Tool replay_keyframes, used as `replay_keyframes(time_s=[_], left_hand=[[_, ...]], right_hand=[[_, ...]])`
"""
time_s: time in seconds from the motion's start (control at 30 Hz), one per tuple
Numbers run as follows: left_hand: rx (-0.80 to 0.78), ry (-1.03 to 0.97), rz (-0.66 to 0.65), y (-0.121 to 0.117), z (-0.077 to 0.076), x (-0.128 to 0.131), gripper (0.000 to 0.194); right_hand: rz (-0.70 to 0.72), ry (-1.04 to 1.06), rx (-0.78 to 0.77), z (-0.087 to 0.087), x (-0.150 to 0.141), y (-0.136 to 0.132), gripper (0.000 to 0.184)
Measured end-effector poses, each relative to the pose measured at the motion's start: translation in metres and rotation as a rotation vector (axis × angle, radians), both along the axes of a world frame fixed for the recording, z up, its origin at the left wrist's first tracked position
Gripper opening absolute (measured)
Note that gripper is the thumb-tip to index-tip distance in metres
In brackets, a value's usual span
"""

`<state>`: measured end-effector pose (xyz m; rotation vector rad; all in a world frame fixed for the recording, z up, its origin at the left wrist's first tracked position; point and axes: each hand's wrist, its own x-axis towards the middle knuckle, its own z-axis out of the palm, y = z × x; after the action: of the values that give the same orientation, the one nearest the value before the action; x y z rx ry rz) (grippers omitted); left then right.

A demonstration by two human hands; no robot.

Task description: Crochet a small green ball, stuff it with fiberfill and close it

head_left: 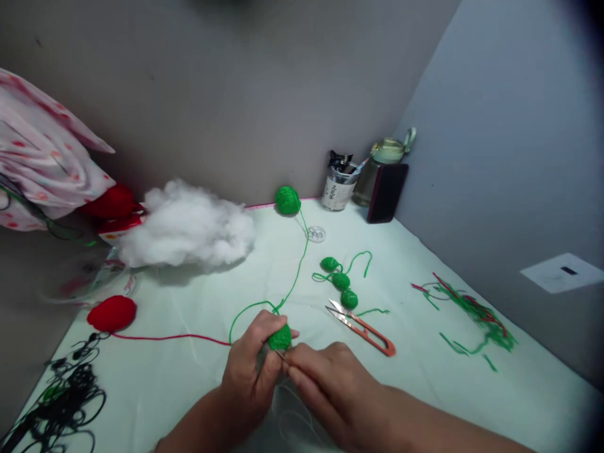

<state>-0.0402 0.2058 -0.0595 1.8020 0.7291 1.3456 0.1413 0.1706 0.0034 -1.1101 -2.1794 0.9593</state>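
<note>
My left hand (250,365) is closed around a small green crocheted piece (280,338), with the thumb and fingers pinching its sides. My right hand (337,390) pinches a thin metal needle-like tool (282,357) whose point meets the lower edge of the green piece; its tip is too small to make out. From behind the left hand, green yarn (302,261) runs back to a green yarn ball (287,200). Red yarn (179,336) stretches from a red yarn ball (112,313) to the left hand. Orange-handled thread snips (363,330) lie beyond the right hand, beside several small green crocheted balls (340,280).
White stuffing (189,226) is heaped at the back left, near a pink spotted cloth (42,151). Tangled black cord (70,396) lies at the left edge. A pen cup (337,192), bottle (363,185) and dark phone (387,194) stand at the back; yarn scraps (481,314) lie right.
</note>
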Motion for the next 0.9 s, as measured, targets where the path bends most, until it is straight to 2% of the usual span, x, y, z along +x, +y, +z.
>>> replay_keyframes(time_s=[0.1,0.23,0.3,0.5,0.63,0.7,0.77,0.83,0.9], left_hand=[[-0.066,0.11,0.012,0.006,-0.001,0.0,0.028],[-0.096,0.209,0.021,0.013,-0.001,-0.001,0.024],[-0.119,0.221,0.007,0.013,-0.001,0.0,0.025],[-0.167,0.229,-0.043,0.011,-0.001,0.004,0.024],[-0.105,0.171,-0.041,0.011,0.001,0.006,0.028],[-0.155,0.231,-0.096,0.013,0.003,0.004,0.026],[-0.143,0.302,-0.093,0.018,0.005,0.001,0.023],[0.031,0.347,-0.033,0.024,0.005,-0.005,0.021],[0.268,0.373,0.004,0.029,0.005,-0.012,0.024]], right_hand=[[-0.129,0.194,-0.18,-0.007,-0.004,0.005,0.028],[-0.176,0.298,-0.308,-0.02,-0.007,0.01,0.033],[-0.188,0.257,-0.281,-0.024,-0.006,0.011,0.032],[-0.103,0.007,0.021,-0.022,0.001,0.008,0.026],[-0.087,-0.017,0.0,-0.016,0.001,0.008,0.026],[-0.114,0.11,-0.155,-0.015,-0.001,0.011,0.027],[-0.145,0.371,-0.471,-0.016,-0.001,0.017,0.03],[-0.128,0.667,-0.866,-0.017,-0.001,0.02,0.03],[-0.039,0.851,-1.162,-0.018,0.0,0.019,0.029]])
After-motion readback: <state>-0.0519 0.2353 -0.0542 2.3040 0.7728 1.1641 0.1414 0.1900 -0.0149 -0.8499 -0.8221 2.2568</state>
